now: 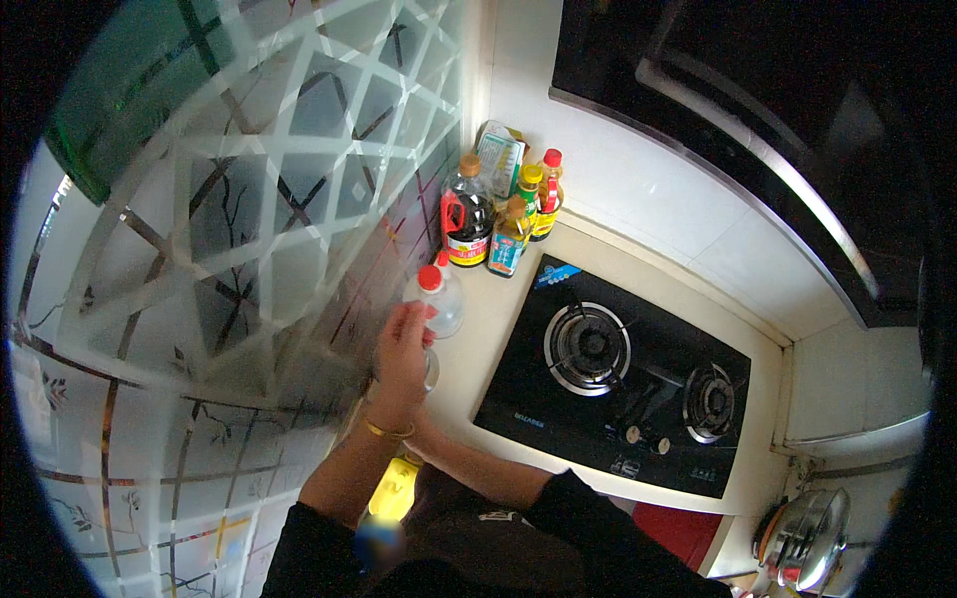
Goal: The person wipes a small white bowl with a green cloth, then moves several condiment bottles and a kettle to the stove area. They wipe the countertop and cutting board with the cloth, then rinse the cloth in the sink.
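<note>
My left hand, with a gold bracelet at its wrist, reaches over the counter's left edge. Its fingers are bent beside a clear jug with a red cap. Something red shows at the fingertips, but whether they grip it is unclear. Partly behind this hand is a round, clear rim. My right forearm crosses below toward the left wrist, which hides the right hand. Under the arms lies a yellow object, its kind unclear.
A black glass two-burner gas hob is set in the pale counter. Behind the jug stand a soy sauce bottle, smaller condiment bottles and a carton. A range hood overhangs; a lidded metal pot stands right. Patterned glass borders the left.
</note>
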`<state>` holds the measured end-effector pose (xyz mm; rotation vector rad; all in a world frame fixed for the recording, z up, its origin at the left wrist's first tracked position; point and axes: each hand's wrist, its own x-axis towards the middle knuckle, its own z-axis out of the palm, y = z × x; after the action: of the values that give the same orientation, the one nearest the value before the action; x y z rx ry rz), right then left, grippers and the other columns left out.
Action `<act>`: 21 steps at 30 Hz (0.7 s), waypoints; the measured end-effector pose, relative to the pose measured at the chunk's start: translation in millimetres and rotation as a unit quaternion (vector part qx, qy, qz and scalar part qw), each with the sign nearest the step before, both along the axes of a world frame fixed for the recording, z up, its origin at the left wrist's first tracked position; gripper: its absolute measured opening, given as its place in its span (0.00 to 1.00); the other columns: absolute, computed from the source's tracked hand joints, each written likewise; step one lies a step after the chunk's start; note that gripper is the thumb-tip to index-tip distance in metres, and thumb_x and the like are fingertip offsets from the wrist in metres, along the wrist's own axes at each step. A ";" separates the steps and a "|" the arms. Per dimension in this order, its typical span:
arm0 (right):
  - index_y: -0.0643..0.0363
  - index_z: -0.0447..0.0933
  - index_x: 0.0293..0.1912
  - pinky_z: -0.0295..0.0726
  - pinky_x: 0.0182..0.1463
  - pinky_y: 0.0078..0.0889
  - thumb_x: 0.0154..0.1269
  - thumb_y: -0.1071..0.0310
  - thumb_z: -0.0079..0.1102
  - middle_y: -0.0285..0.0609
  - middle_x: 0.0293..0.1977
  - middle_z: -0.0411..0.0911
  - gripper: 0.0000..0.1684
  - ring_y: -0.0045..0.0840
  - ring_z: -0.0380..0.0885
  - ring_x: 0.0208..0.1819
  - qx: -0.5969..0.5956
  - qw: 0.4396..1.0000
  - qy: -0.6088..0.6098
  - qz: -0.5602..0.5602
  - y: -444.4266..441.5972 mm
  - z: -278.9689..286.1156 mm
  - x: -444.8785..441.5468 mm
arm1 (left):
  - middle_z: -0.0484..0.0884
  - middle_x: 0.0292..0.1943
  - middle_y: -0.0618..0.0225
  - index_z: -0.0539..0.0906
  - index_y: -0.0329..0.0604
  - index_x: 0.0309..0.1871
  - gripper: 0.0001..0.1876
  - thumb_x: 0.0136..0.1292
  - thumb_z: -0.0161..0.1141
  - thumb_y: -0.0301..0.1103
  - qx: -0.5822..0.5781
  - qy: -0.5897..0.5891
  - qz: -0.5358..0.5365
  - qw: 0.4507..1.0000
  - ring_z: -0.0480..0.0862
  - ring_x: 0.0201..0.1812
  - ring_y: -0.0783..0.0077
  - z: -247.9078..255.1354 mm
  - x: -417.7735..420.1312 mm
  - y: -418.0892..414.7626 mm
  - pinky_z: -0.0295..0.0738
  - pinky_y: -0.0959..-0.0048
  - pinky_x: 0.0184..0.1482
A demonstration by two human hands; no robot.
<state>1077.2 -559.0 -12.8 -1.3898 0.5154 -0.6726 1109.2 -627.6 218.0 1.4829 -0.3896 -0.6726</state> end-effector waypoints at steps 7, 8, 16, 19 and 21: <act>0.62 0.65 0.49 0.71 0.33 0.20 0.53 0.81 0.57 0.42 0.41 0.67 0.22 0.16 0.69 0.31 -0.118 0.964 0.189 -0.142 -90.0 90.3 -103.6 | 0.73 0.36 0.70 0.74 0.40 0.40 0.11 0.68 0.51 0.39 -0.090 -0.165 0.003 0.982 0.70 0.31 0.81 -51.9 -33.0 -36.7 0.68 0.79 0.37; 0.61 0.65 0.50 0.72 0.32 0.22 0.52 0.80 0.60 0.43 0.42 0.65 0.25 0.19 0.70 0.30 -0.144 0.963 0.171 -0.151 -104.5 103.0 -108.6 | 0.71 0.41 0.69 0.74 0.39 0.41 0.11 0.67 0.52 0.39 -0.120 -0.119 -0.003 0.986 0.71 0.32 0.81 -47.6 -41.0 -39.6 0.68 0.79 0.38; 0.62 0.67 0.49 0.75 0.33 0.22 0.47 0.84 0.60 0.44 0.46 0.65 0.26 0.25 0.73 0.32 -0.191 0.973 0.028 -0.130 -178.4 173.3 -107.1 | 0.70 0.41 0.68 0.79 0.38 0.39 0.13 0.66 0.55 0.41 -0.140 -0.063 -0.020 0.988 0.71 0.41 0.79 -43.6 -62.8 -72.1 0.67 0.77 0.44; 0.63 0.69 0.45 0.76 0.34 0.22 0.47 0.84 0.59 0.44 0.43 0.67 0.22 0.25 0.73 0.33 -0.245 0.947 0.102 -0.181 -190.7 181.0 -114.6 | 0.72 0.42 0.69 0.80 0.37 0.41 0.16 0.66 0.54 0.43 -0.150 0.042 -0.048 0.987 0.73 0.46 0.77 -46.3 -75.5 -83.6 0.69 0.78 0.46; 0.63 0.70 0.40 0.76 0.32 0.22 0.51 0.83 0.58 0.43 0.38 0.70 0.15 0.25 0.75 0.29 -0.272 0.929 0.135 -0.211 -201.3 179.0 -118.3 | 0.72 0.43 0.68 0.81 0.36 0.39 0.16 0.66 0.54 0.42 -0.118 0.029 -0.057 0.991 0.73 0.46 0.77 -56.7 -84.0 -93.0 0.69 0.78 0.47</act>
<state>958.9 -760.3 166.1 -1.9343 0.9109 -1.0321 1025.2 -720.6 161.3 1.2217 -0.4939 -0.7322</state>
